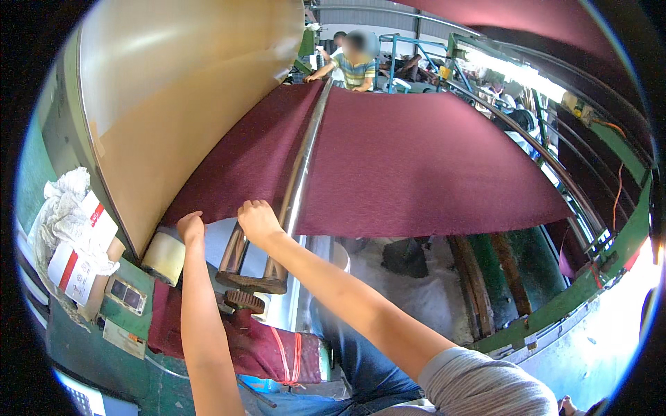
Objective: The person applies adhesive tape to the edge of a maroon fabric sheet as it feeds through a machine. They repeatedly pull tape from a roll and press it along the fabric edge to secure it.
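Note:
A wide sheet of maroon fabric (416, 159) spreads out ahead of me, passing under a long shiny metal bar (309, 152). My left hand (191, 227) is closed on the near edge of the fabric, close to the large tan roller (180, 97). Closed too, my right hand (258, 220) sits on the same edge just left of the metal bar. Its fingertips are turned away, but the cloth seems to run into its grip. Below my hands, a toothed gear (244, 301) lies near the bar's end.
At the far edge of the fabric stands a co-worker (355, 66), with another person behind. A box with white rags (73, 277) rests on the green machine frame at left. Maroon cloth tied with red cord (288, 353) is near my legs. Green frame (555, 315) curves around the right.

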Tool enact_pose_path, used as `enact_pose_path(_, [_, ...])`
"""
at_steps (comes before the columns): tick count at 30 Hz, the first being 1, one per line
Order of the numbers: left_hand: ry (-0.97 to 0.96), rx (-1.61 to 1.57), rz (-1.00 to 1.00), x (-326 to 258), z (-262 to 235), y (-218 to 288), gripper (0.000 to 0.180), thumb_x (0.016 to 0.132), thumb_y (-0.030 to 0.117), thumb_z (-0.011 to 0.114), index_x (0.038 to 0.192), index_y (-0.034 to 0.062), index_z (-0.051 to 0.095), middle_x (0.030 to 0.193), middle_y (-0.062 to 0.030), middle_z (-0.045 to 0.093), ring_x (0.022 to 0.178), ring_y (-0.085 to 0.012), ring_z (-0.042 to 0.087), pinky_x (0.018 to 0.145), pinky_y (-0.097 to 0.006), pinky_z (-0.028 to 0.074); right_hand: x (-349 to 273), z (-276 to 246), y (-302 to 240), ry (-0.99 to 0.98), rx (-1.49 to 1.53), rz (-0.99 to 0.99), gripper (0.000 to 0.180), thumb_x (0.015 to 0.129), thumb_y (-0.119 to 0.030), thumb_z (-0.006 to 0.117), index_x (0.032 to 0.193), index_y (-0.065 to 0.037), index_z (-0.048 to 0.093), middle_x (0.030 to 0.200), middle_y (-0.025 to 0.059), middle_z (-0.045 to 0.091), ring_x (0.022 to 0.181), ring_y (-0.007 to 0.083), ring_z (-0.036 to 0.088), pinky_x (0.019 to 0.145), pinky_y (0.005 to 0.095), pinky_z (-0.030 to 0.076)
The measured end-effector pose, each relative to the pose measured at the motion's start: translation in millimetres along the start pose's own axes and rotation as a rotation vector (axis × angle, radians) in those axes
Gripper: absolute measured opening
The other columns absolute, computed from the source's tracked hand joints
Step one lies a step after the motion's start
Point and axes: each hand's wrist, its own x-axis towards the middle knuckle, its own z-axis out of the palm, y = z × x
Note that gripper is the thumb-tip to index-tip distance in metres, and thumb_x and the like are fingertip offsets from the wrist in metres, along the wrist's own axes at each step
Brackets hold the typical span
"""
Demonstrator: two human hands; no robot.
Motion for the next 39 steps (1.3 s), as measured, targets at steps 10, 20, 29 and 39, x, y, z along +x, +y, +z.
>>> enact_pose_path(10, [-0.067,1.179,1.109,-82,22,64,0.010,0.079,0.011,0.053,0.085,0.0091,0.060,0.094,-0.0104,0.058,0.091,-0.0259,0.059,0.072,-0.037,0.049,-1,2,13,0.095,0.288,-0.174,0.017,0.061,-0.002,0.061,0.078,-0.001,0.059,0.085,0.0131,0.059,0.085,0.0281,0.058,0.080,0.0365,0.046])
enact_pose_path(20, [-0.263,1.418,0.991,-75,-15,68,0.009,0.068,0.006,0.062,0.071,0.0066,0.070,0.077,-0.0155,0.066,0.075,-0.0279,0.066,0.068,-0.037,0.053,25,-3,17,0.049,0.145,0.292,0.031,0.067,-0.011,0.064,0.096,-0.002,0.055,0.096,0.0131,0.056,0.095,0.0281,0.054,0.079,0.0370,0.045])
enact_pose_path(29, [-0.090,1.414,0.790,-58,1,38,0.011,0.076,0.010,0.059,0.077,0.0080,0.069,0.084,-0.0133,0.066,0.079,-0.0250,0.067,0.065,-0.034,0.054,19,22,24,0.109,0.282,-0.046,0.014,0.065,-0.001,0.057,0.078,0.000,0.061,0.090,0.0139,0.056,0.087,0.0272,0.057,0.077,0.0349,0.049])
enact_pose_path(39, [-0.080,1.052,1.215,-79,10,61,0.005,0.074,0.010,0.057,0.072,0.0062,0.060,0.079,-0.0120,0.060,0.074,-0.0271,0.061,0.061,-0.037,0.051,23,29,20,0.147,0.354,-0.175,0.007,0.064,-0.002,0.056,0.069,-0.001,0.061,0.084,0.0122,0.058,0.088,0.0269,0.056,0.079,0.0356,0.047])
